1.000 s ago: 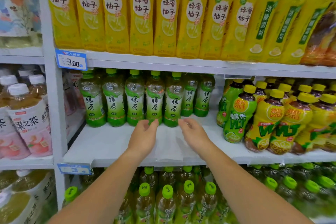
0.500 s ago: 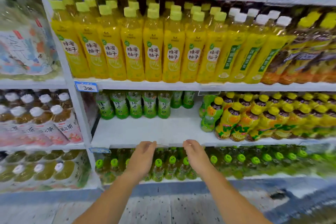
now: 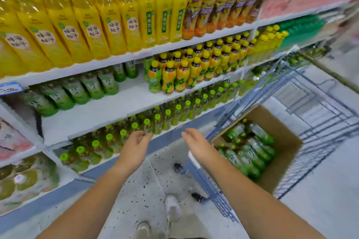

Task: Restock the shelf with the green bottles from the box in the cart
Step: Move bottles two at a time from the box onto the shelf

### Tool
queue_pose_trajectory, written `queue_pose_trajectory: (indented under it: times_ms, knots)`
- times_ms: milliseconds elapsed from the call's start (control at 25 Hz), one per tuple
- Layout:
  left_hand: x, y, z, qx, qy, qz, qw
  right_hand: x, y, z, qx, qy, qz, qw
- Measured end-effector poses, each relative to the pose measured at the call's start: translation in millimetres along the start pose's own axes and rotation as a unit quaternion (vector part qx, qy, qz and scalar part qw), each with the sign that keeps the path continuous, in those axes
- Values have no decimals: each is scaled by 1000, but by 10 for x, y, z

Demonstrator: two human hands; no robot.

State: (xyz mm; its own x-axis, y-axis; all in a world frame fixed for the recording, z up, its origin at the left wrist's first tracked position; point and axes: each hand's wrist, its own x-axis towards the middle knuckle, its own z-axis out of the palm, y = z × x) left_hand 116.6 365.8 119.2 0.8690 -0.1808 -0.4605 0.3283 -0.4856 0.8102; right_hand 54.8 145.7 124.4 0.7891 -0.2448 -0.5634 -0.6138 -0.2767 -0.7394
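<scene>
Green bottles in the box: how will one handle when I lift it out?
Probably heavy for its size: the green bottles look full. Likely firm to grip, being capped. They lie on their sides in the box, so one may roll if laid flat.

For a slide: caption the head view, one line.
Open left hand and right hand hover between shelf and box of green bottles in the cart.

The floor (image 3: 143, 186) is pale grey with little dark specks. Tall white shelves (image 3: 116, 108) stand along the left side. A blue strip (image 3: 165, 138) runs along the bottom of them. Yellow bottles (image 3: 108, 19) fill the top row. The light is bright and even.
</scene>
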Motion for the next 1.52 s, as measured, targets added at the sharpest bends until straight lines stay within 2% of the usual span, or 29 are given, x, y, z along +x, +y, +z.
queue_pose_trajectory:
  times_ms: [200,360,480,640,920,1120,1360,1520]
  knots:
    - [-404,-33,512,19,-130,15,991,-797,565,-210,42,110,49,992]
    - [-751,14,1000,13,-195,20,981,-1228,999,-443,40,177,89,979]
    - [-917,89,1427,8,-231,13,973,-1426,1324,-678,82,207,129,966]
    - [-979,209,2055,12,-263,-4,965,-1457,1757,-1095,81,220,145,961]
    - [-1041,367,3303,-10,-238,-83,968,-1135,2460,-2193,17,154,139,978]
    - [-1013,436,4091,-47,-182,-201,961,-703,2812,-2850,-51,67,137,987]
    - [-682,294,4822,-184,-46,-358,914,-79,3129,-3077,-109,-3,140,984]
    - [-197,-51,5082,-133,43,-399,906,446,3451,-3009,-117,-26,131,984]
